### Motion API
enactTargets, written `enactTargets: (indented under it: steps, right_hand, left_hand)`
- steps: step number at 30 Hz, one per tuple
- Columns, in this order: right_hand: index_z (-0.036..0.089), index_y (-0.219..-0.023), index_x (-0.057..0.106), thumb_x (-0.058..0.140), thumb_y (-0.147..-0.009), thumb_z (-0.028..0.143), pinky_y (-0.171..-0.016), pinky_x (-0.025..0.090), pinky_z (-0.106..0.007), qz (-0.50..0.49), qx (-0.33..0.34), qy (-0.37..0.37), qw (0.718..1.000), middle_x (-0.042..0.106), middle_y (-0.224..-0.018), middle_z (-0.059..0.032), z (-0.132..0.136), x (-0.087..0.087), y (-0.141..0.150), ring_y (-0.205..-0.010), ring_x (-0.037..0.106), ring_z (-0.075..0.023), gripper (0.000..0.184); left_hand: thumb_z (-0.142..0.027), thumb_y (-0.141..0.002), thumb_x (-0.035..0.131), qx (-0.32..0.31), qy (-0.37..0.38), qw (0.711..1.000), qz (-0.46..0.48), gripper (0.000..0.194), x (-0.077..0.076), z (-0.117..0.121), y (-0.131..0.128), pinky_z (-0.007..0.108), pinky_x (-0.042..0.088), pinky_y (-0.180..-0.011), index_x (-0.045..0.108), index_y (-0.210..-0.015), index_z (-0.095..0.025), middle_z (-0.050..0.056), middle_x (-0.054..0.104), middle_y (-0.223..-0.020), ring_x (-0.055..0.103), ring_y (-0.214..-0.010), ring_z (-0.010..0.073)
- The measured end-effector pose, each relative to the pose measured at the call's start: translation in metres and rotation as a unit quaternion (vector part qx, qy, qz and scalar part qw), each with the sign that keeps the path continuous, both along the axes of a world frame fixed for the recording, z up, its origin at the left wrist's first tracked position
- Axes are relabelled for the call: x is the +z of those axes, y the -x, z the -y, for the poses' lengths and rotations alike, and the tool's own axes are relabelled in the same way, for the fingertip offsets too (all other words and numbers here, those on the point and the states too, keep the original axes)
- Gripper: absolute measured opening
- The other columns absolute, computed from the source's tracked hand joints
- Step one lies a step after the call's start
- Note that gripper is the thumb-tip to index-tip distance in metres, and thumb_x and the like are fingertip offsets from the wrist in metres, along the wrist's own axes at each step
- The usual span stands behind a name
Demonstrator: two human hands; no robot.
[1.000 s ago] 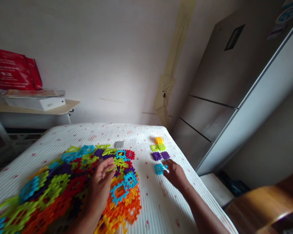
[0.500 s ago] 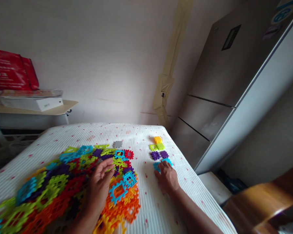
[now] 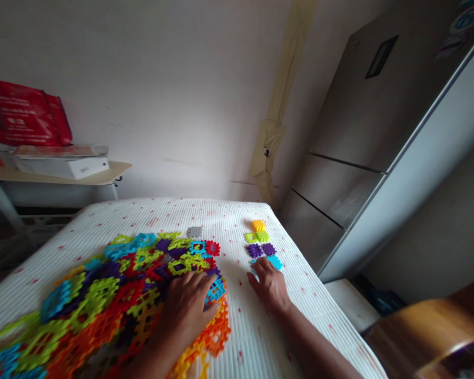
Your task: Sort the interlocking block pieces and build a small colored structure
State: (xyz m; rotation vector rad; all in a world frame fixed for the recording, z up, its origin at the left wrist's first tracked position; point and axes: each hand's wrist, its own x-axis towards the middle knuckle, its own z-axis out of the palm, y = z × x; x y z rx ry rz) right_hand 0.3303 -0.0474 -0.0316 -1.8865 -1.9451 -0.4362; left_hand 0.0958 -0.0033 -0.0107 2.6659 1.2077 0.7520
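Refrigerator (image 3: 339,121), grey, one, standing beyond the right edge of the table.

Table (image 3: 120,216), one, under a white ribbed cover with red specks.

Heap of interlocking pieces (image 3: 130,296), one, on the table's left part; colours blue, green, red, purple, orange, yellow. Overlapping, so the total cannot be told. Notched edges probably snag: a piece is best pinched by one rim and lifted straight up.

Red bag (image 3: 27,118), one, behind a white box (image 3: 79,167), one, at the far left.

Hands, two. Left hand (image 3: 187,300): palm down on the heap, fingers curled over its right part; whether it grips a piece cannot be told. Right hand (image 3: 272,287): fingers lowered at the blue plastic (image 3: 274,262) nearest the person in the small group; grip or release cannot be told. Best handled with light fingertips, wrist low, keeping the blue flat and well off the purple neighbours.

Small group, right of the heap, listed from the far end: yellow piece (image 3: 258,225), one seen; green pieces (image 3: 263,236), two; purple pieces (image 3: 255,250), two; blue, number hidden by the fingers.

Grey piece (image 3: 195,231), one, lying flat just beyond the heap.
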Motion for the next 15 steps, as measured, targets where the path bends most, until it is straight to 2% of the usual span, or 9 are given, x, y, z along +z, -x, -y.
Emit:
enactTargets:
  steps: [3, 5, 9, 12, 15]
  right_hand:
    - [0.019, -0.078, 0.059, 0.049, -0.087, 0.021, -0.070, 0.045, -0.025, 0.004, 0.054, -0.004, 0.998, 0.062, -0.089, -0.0061, 0.000, -0.003, 0.004, -0.079, 0.058, -0.0161, 0.013]
    - [0.019, -0.076, 0.059, 0.048, -0.087, 0.020, -0.069, 0.045, -0.025, 0.005, 0.082, -0.008, 0.997, 0.062, -0.087, -0.0061, 0.000, -0.004, 0.006, -0.077, 0.058, -0.0157, 0.016]
    - [0.018, -0.086, 0.060, 0.046, -0.089, 0.022, -0.070, 0.047, -0.026, -0.037, 0.130, -0.041, 0.990, 0.063, -0.088, -0.0070, 0.002, -0.001, 0.009, -0.078, 0.059, -0.0162, 0.015]
    - [0.018, -0.096, 0.059, 0.047, -0.089, 0.021, -0.073, 0.049, -0.027, -0.096, 0.168, -0.071, 0.979, 0.063, -0.092, -0.0074, 0.006, 0.008, 0.016, -0.083, 0.060, -0.0160, 0.013]
    - [0.019, -0.103, 0.057, 0.050, -0.089, 0.021, -0.078, 0.050, -0.029, -0.130, 0.204, -0.095, 0.966, 0.063, -0.097, -0.0080, 0.010, 0.020, 0.029, -0.090, 0.060, -0.0168, 0.016]
  left_hand:
    - [-0.019, -0.074, 0.055, 0.003, -0.013, 0.999, -0.030, 0.028, -0.001, 0.001, 0.000, 0.044, 0.041, -0.082, 0.066, -0.100, -0.024, 0.005, 0.068, -0.102, 0.058, -0.098, 0.0257]
    - [-0.019, -0.075, 0.055, 0.001, -0.029, 0.999, -0.018, 0.022, -0.002, 0.000, 0.000, 0.044, 0.041, -0.082, 0.068, -0.092, -0.025, 0.005, 0.069, -0.098, 0.059, -0.095, 0.0249]
    - [-0.029, -0.080, 0.052, -0.019, -0.029, 0.996, 0.088, 0.020, -0.004, -0.006, 0.002, 0.041, 0.043, -0.084, 0.068, -0.092, -0.025, 0.004, 0.070, -0.095, 0.061, -0.091, 0.0233]
    - [-0.038, -0.085, 0.045, -0.027, 0.061, 0.976, 0.208, 0.029, -0.003, -0.008, 0.003, 0.035, 0.048, -0.084, 0.067, -0.097, -0.023, 0.005, 0.071, -0.095, 0.064, -0.091, 0.0208]
    - [-0.046, -0.085, 0.041, 0.010, 0.198, 0.933, 0.299, 0.038, 0.001, -0.008, 0.004, 0.031, 0.052, -0.082, 0.066, -0.099, -0.020, 0.007, 0.072, -0.098, 0.065, -0.094, 0.0209]
